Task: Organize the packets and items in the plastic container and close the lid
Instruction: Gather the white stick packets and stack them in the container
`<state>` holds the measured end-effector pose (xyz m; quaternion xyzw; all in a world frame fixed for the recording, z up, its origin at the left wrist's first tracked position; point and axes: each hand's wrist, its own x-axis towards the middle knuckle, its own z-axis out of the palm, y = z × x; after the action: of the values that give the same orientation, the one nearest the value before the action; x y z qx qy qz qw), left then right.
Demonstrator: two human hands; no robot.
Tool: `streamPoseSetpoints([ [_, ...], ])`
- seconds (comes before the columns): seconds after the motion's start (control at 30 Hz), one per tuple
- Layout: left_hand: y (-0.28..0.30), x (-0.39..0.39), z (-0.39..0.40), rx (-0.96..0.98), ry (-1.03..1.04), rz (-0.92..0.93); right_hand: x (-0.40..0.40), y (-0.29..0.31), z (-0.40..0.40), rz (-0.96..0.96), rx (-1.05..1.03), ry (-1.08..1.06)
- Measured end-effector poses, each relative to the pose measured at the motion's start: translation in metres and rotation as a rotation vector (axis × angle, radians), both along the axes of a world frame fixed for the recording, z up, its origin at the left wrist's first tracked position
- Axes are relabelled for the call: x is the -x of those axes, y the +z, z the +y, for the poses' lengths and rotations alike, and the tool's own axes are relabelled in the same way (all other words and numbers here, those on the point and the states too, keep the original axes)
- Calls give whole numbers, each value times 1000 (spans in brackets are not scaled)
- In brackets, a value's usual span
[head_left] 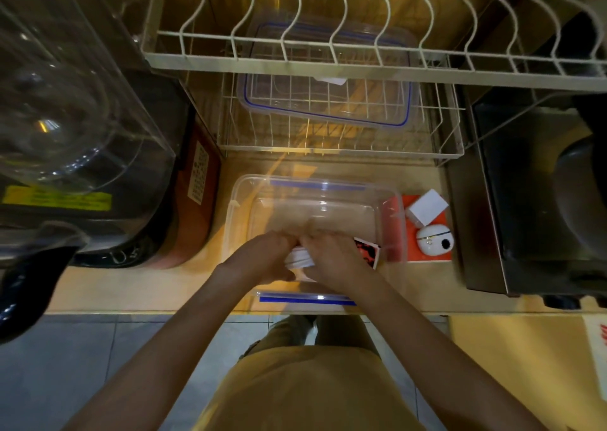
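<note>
- No brand can be read: the yellow sticker (pixel 57 197) on the dark appliance at left and the white label (pixel 199 175) beside it carry print too blurred to make out.
- The plastic container (pixel 389 220) is clear with blue clip strips; it sits open on the surface (pixel 138 286), its near clip (pixel 307 298) right at the front edge.
- Its lid (pixel 328 79), clear with a blue seal line, lies in the wire rack (pixel 341 141) behind, apart from the container.
- The left hand (pixel 266 260) and right hand (pixel 331 260) meet inside the container's near end, fingers closed together on a stack of white packets (pixel 298 259).
- A red-and-black packet (pixel 368 251) shows just right of the right hand.
- Outside the right wall, on an orange card (pixel 430 256), sit a white box (pixel 428 210) and a white round case (pixel 433 241), close to the steel appliance (pixel 486 200).
</note>
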<state>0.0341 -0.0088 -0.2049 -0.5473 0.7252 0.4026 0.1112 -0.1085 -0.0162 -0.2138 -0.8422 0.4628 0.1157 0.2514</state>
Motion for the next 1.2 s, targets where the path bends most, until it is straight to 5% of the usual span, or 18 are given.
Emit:
streamPoseSetpoints([
  [0.4, 17, -11, 22, 82, 108, 65, 15, 21, -5, -111, -212, -89],
  [0.8, 8, -4, 35, 181, 156, -105, 14, 4, 9, -200, -298, -197],
  [1.1, 3, 1, 39, 220, 238, -130, 36, 35, 6, -507, -529, -1079],
  [1.2, 3, 0, 39, 199, 241, -118, 41, 34, 8, -512, -663, -1169],
])
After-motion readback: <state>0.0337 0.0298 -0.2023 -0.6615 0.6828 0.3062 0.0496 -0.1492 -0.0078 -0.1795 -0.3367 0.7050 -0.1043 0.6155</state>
